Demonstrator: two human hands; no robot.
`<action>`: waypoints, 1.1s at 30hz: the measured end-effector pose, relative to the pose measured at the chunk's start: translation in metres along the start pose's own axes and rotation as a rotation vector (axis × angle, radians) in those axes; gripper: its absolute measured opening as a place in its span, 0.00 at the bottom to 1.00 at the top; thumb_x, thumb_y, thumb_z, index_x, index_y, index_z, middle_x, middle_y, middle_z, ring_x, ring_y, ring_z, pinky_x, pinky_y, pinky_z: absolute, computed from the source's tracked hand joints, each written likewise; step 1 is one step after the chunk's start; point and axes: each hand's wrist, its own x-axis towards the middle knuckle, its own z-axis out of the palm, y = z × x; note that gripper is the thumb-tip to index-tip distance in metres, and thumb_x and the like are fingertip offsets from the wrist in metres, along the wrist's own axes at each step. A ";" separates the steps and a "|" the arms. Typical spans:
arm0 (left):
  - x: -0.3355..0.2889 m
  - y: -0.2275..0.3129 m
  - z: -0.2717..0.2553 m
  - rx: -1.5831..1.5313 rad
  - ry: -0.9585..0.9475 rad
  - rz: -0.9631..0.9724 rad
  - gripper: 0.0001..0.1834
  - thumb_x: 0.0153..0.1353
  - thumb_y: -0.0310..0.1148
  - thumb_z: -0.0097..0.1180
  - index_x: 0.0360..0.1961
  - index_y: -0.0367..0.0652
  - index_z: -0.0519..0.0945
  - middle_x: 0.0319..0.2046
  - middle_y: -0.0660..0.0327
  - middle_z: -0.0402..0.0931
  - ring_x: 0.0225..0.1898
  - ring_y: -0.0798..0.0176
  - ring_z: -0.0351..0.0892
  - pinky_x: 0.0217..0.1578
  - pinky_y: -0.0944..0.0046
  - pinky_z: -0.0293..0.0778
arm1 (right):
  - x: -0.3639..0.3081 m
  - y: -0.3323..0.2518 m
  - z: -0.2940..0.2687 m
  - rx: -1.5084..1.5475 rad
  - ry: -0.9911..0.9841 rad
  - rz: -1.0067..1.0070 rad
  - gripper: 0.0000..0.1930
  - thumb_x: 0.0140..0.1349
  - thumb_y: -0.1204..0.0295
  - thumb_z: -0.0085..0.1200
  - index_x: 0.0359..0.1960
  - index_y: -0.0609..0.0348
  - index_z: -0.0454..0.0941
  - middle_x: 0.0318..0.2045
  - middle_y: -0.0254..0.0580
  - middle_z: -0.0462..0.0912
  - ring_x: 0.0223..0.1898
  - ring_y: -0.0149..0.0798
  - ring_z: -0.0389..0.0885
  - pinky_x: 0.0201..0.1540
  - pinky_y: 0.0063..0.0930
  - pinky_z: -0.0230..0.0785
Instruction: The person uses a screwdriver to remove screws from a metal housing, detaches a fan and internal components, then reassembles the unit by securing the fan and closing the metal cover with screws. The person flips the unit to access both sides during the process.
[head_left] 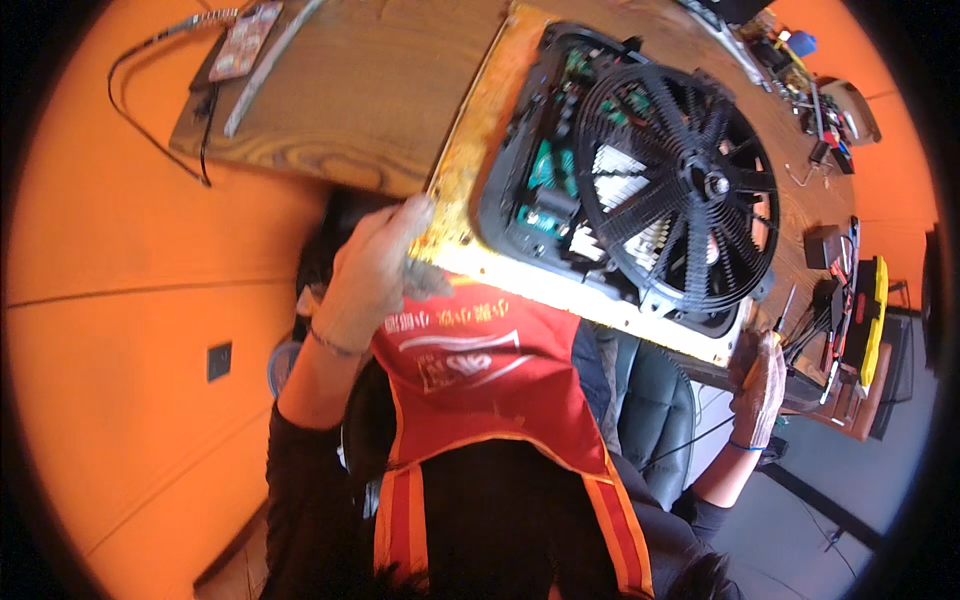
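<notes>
An opened induction cooker (pixel 590 296) lies tilted over the near edge of the table, its inside facing up. A large black fan (pixel 716 186) sits on its right part, and green circuit boards (pixel 545 165) and pale heat-sink fins show beside and beneath the blades. My left hand (pixel 375 255) is closed on the cooker's near left corner, thumb on top. My right hand (pixel 762 395), in a pale glove, is closed at the near right corner around what looks like a screwdriver (pixel 778 334) with an orange-yellow handle and thin shaft. Its fingers are partly hidden.
The wooden table (pixel 350 110) carries a phone-like slab (pixel 245 40) with a cable and a pale strip (pixel 270 70) at far left. Tools and parts crowd the right side, near a yellow-edged black case (pixel 874 325). A dark padded chair (pixel 655 405) stands below the table edge.
</notes>
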 end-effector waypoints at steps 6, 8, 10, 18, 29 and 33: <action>0.012 -0.041 -0.027 -0.585 -0.384 0.342 0.20 0.74 0.36 0.48 0.57 0.31 0.77 0.51 0.49 0.82 0.49 0.58 0.84 0.52 0.58 0.81 | -0.014 -0.010 0.018 0.340 -0.106 0.113 0.19 0.70 0.61 0.61 0.52 0.65 0.78 0.43 0.40 0.83 0.43 0.29 0.81 0.46 0.24 0.75; 0.030 -0.061 -0.039 -0.497 -0.468 0.590 0.20 0.73 0.33 0.49 0.61 0.31 0.74 0.56 0.49 0.80 0.52 0.57 0.83 0.54 0.59 0.81 | -0.017 -0.015 0.024 0.313 -0.133 0.134 0.17 0.67 0.67 0.65 0.52 0.64 0.78 0.40 0.38 0.84 0.40 0.30 0.84 0.42 0.23 0.78; 0.044 -0.079 -0.046 0.088 -0.034 0.821 0.21 0.75 0.34 0.47 0.61 0.29 0.73 0.56 0.49 0.80 0.53 0.57 0.83 0.54 0.59 0.80 | -0.020 -0.020 0.027 0.387 -0.134 0.170 0.16 0.65 0.69 0.66 0.51 0.63 0.78 0.38 0.37 0.85 0.38 0.31 0.85 0.40 0.24 0.80; 0.074 -0.038 -0.031 -0.145 -0.178 1.079 0.48 0.62 0.60 0.61 0.64 0.23 0.69 0.58 0.48 0.79 0.58 0.54 0.80 0.59 0.57 0.77 | -0.027 -0.032 0.039 0.606 -0.151 0.171 0.13 0.63 0.75 0.65 0.47 0.64 0.78 0.36 0.39 0.86 0.33 0.33 0.87 0.36 0.24 0.83; 0.051 0.047 -0.019 0.885 -0.044 1.666 0.14 0.48 0.27 0.67 0.38 0.32 0.87 0.45 0.50 0.86 0.59 0.43 0.80 0.69 0.42 0.65 | -0.019 -0.032 0.045 0.384 -0.127 -0.016 0.16 0.60 0.72 0.68 0.47 0.64 0.77 0.34 0.35 0.82 0.32 0.27 0.83 0.38 0.19 0.78; 0.047 0.044 -0.028 1.055 0.004 1.476 0.14 0.47 0.22 0.65 0.38 0.32 0.86 0.43 0.52 0.87 0.56 0.45 0.83 0.69 0.43 0.66 | -0.004 -0.046 0.031 0.082 0.031 -0.030 0.15 0.65 0.63 0.66 0.43 0.59 0.77 0.22 0.30 0.77 0.20 0.24 0.75 0.23 0.19 0.67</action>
